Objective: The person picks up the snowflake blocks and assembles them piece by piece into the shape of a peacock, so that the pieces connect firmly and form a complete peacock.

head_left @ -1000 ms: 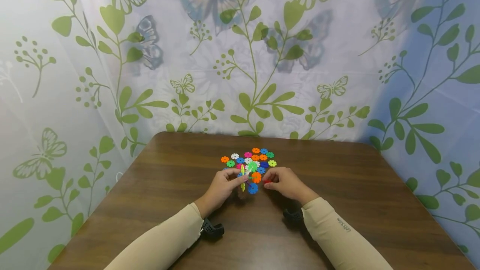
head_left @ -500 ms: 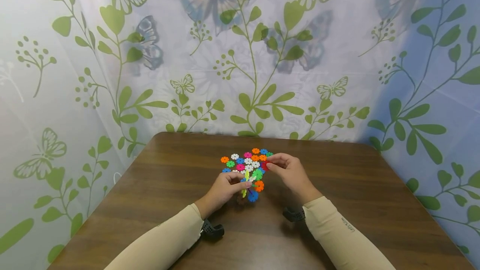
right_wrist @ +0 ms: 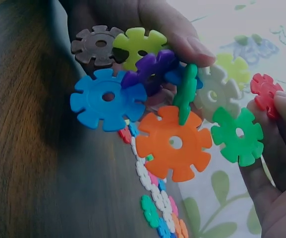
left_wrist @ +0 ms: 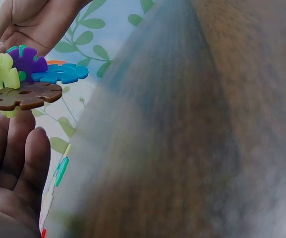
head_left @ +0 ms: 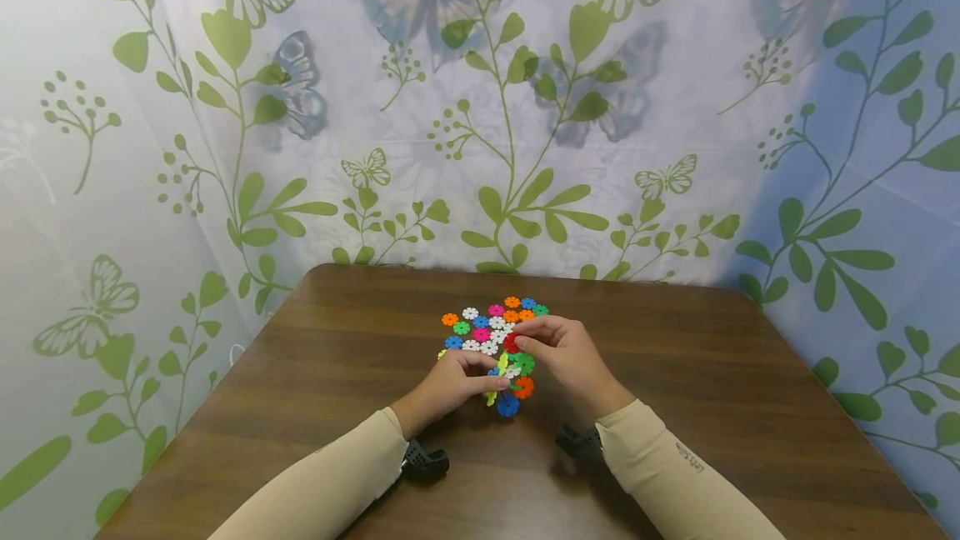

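l hand [head_left: 453,380] pinching cluster of joined discs [right_wrist: 185,96] over table [head_left: 337,340]; r hand [head_left: 566,350] pinching red disc [right_wrist: 264,94] nearby. plastic prob. light, stiff, slightly slick; joints maybe working loose, rims prob. giving best hold.

On my remote head view, I can make out one line of small dark lettering [head_left: 689,457] along the forearm of the beige right sleeve [head_left: 669,480], which seems to begin with "Lets" before the remaining letters grow too small and blurred to read.
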`<control>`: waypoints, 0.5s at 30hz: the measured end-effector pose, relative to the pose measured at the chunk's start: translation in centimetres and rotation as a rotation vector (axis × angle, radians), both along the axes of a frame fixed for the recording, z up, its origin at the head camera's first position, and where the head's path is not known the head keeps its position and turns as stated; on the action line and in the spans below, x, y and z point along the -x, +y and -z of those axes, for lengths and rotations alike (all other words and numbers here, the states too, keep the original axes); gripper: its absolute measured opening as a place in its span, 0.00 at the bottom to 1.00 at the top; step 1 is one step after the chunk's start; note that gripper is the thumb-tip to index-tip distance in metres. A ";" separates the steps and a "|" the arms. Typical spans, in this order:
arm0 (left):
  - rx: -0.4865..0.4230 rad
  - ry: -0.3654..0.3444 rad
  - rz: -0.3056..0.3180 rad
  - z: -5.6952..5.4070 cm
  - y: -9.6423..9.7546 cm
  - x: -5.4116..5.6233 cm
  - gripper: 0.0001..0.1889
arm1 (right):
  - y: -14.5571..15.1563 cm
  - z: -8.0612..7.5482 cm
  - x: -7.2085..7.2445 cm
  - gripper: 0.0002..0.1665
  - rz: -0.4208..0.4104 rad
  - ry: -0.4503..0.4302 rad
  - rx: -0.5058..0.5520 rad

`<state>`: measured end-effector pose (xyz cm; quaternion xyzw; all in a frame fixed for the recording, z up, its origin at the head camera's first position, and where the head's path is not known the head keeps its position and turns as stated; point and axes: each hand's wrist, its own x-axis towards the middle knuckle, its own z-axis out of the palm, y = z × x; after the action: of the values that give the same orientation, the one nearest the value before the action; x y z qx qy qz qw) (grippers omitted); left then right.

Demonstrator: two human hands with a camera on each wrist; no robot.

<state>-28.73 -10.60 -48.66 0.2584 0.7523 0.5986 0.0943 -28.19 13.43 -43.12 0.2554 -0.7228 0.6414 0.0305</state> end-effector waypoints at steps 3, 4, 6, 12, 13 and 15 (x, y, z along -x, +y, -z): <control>0.004 -0.004 0.006 0.0 0.0 0.0 0.12 | 0.0 0.1 0.1 0.10 -0.003 0.025 -0.040; 0.007 -0.001 0.005 -0.1 0.0 0.0 0.12 | 0.0 0.1 0.1 0.10 -0.005 0.034 -0.055; 0.012 -0.001 0.000 -0.1 0.0 -0.1 0.12 | 0.1 0.2 0.1 0.09 -0.008 0.051 -0.079; 0.011 0.001 0.004 -0.1 0.1 -0.2 0.11 | 0.0 0.2 -0.1 0.08 -0.010 0.095 -0.103; 0.009 -0.001 0.005 -0.2 0.1 -0.2 0.11 | 0.0 0.2 -0.1 0.08 -0.009 0.102 -0.106; 0.010 0.000 0.006 -0.2 0.0 -0.2 0.11 | 0.0 0.3 -0.2 0.08 -0.006 0.117 -0.115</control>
<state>-28.50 -10.56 -48.43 0.2603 0.7545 0.5945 0.0976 -28.03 13.40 -43.41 0.2961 -0.7547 0.5827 0.0561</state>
